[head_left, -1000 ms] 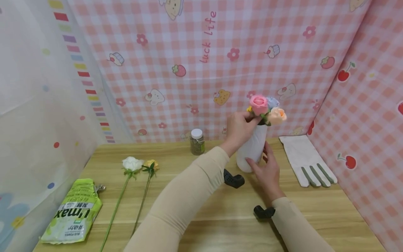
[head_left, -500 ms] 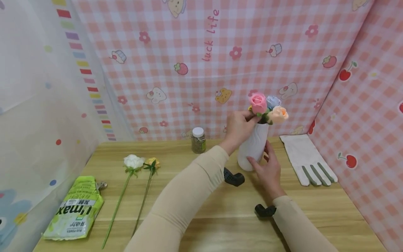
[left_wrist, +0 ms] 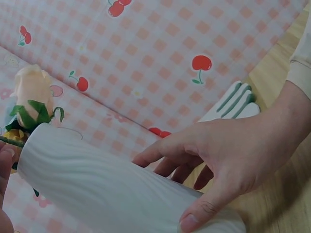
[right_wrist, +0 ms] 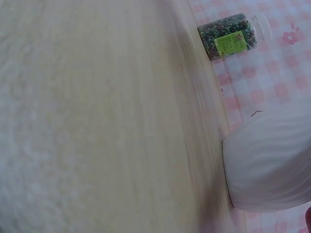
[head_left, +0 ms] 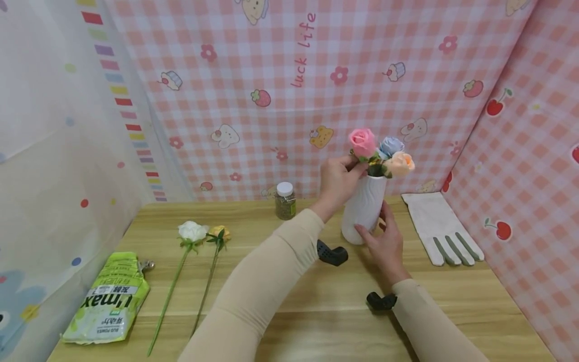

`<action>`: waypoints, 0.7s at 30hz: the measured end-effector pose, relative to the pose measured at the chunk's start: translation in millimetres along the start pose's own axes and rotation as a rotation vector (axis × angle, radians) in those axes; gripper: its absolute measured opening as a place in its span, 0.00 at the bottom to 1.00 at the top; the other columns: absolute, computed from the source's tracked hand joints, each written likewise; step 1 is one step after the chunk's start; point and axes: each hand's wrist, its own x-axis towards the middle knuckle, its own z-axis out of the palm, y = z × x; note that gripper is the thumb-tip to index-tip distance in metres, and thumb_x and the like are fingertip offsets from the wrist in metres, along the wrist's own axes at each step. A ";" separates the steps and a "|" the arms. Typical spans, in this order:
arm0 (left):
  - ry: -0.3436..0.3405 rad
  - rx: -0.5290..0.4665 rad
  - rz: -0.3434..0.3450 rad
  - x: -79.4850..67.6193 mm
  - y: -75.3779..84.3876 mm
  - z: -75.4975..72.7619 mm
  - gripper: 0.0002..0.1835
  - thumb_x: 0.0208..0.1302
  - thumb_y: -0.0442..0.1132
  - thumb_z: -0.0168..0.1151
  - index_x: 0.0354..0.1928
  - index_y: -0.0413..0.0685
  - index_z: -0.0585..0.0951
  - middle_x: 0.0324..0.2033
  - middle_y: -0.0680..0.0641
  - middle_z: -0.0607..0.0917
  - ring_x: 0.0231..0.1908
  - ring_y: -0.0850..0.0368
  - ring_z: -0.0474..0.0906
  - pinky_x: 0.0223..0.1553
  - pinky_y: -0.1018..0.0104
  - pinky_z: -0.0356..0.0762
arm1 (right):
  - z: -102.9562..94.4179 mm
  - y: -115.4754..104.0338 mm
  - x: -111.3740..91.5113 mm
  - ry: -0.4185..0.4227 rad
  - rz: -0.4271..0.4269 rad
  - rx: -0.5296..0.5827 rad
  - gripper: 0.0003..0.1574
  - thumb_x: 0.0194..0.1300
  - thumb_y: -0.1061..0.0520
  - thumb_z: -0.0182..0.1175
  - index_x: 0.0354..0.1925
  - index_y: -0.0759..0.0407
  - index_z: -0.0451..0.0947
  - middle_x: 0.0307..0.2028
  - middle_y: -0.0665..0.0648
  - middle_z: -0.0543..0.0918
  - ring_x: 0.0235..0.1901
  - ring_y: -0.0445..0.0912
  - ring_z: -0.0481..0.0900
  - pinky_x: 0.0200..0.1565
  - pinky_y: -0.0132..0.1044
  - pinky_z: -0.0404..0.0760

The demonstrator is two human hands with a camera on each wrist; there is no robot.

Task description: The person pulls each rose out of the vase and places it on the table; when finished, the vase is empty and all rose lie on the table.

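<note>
Head view: L hand (head_left: 340,181) had its fingers closed in a pinch on the stem of the pink rose (head_left: 363,142), beside the vase (head_left: 363,211) mouth. R hand (head_left: 384,249) had part-curled fingers and thumb either side of the vase's lower half, near the desk (head_left: 316,322) back edge, right of ctr. Best approach, prob.: low, firm R grip vs. tipping; stem eased gently, w/o snagging the peach rose (head_left: 399,164).
</note>
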 end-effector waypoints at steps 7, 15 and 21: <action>0.018 -0.166 -0.017 0.6 -3.5 -6.7 0.07 0.64 0.35 0.64 0.38 0.38 0.86 0.26 0.48 0.87 0.26 0.64 0.83 0.32 0.70 0.82 | 0.8 1.2 1.5 -0.005 0.023 -0.012 0.57 0.51 0.50 0.75 0.72 0.51 0.56 0.58 0.63 0.74 0.56 0.53 0.72 0.53 0.54 0.75; 0.083 -0.307 0.008 3.6 0.0 -18.7 0.09 0.64 0.34 0.63 0.38 0.32 0.84 0.27 0.42 0.86 0.28 0.60 0.85 0.35 0.67 0.82 | 1.2 -0.1 1.8 -0.004 0.025 -0.021 0.56 0.51 0.51 0.75 0.72 0.52 0.57 0.59 0.63 0.74 0.57 0.53 0.72 0.54 0.54 0.73; 0.138 -0.442 0.003 5.0 2.4 -27.8 0.10 0.63 0.32 0.63 0.42 0.30 0.83 0.31 0.38 0.86 0.30 0.55 0.85 0.37 0.64 0.83 | 0.8 -2.7 1.6 -0.004 0.028 -0.015 0.54 0.52 0.52 0.74 0.71 0.54 0.58 0.59 0.63 0.74 0.57 0.54 0.72 0.54 0.55 0.73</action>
